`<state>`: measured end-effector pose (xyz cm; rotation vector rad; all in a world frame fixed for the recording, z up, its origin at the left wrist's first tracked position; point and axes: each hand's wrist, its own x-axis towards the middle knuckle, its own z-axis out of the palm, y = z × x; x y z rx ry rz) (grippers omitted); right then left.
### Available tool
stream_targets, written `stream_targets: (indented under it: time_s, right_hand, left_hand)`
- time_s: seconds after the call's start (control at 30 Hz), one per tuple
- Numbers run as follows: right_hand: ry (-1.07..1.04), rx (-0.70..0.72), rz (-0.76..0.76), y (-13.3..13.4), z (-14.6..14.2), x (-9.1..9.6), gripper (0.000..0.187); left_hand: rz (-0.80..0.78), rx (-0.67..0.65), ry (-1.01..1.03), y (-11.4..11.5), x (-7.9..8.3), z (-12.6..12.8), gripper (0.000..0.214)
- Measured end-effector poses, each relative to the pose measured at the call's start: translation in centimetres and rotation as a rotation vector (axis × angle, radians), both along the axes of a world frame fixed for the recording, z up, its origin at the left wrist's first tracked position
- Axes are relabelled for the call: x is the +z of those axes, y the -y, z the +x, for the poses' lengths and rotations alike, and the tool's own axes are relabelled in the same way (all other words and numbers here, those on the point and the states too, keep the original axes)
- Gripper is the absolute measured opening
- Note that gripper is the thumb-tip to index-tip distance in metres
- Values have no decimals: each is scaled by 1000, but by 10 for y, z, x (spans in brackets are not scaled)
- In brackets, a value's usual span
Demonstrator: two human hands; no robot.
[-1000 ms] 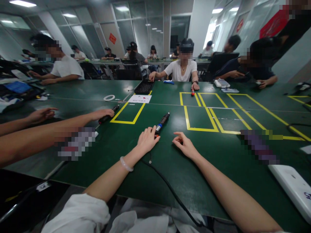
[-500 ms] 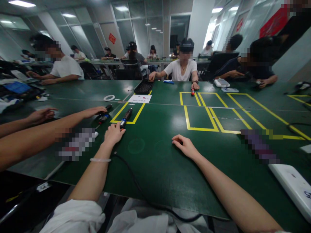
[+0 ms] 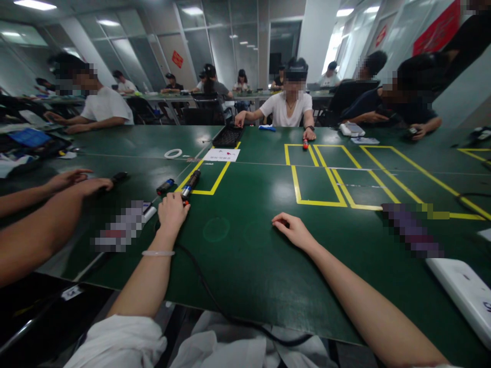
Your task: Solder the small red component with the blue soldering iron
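Note:
My left hand (image 3: 172, 212) is closed around the near end of a black cylindrical tool (image 3: 191, 185) with blue and silver bands and a bit of red-orange by the fingers. The tool points away from me, its far end reaching over the left yellow tape line. What kind of tool it is, I cannot make out. My right hand (image 3: 293, 228) rests on the green table (image 3: 245, 271) with loosely curled fingers, thumb and index apart, and nothing shows in it. A similar short black-and-blue piece (image 3: 165, 187) lies just left of my left hand's tool.
A co-worker's hand (image 3: 100, 186) is at a dark object on the left. Yellow tape outlines (image 3: 322, 204), a paper sheet (image 3: 221, 155), a black tray (image 3: 227, 137) and a white tape roll (image 3: 173, 153) lie ahead. A black cable (image 3: 207, 286) runs toward my lap; a white power bank-like case (image 3: 460, 291) lies right.
My left hand and the tool have shifted slightly left and nearer. The co-worker's arm at left has drawn back with a dark object, leaving the short black-and-blue piece on the table.

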<state>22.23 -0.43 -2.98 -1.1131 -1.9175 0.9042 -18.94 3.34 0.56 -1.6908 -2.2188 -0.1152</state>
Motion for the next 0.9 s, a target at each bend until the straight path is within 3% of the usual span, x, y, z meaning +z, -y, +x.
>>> stream_targets:
  time_s: [0.3,0.4,0.47,0.6,0.7,0.8,0.9]
  right_hand:
    - [21,12,9,-1,-1,-1,16]
    - [28,17,23,-2,0,-3,16]
    - [31,16,31,-2,0,-4,16]
    - [20,15,23,-2,1,-4,16]
    - [-29,27,16,-2,1,-5,16]
    - [-117,82,15,-1,2,-6,29]
    - [-129,138,35,0,3,-4,34]
  left_hand:
    - [113,0,52,0,3,13,37]
    - [184,-82,214,-1,11,32,36]
    - [159,-208,414,-1,17,55,33]
    - [-88,-565,757,3,24,124,29]
    - [-354,-810,821,8,24,174,29]
    - [-531,-917,899,11,17,205,32]
    - [-673,-926,1130,13,6,216,43]
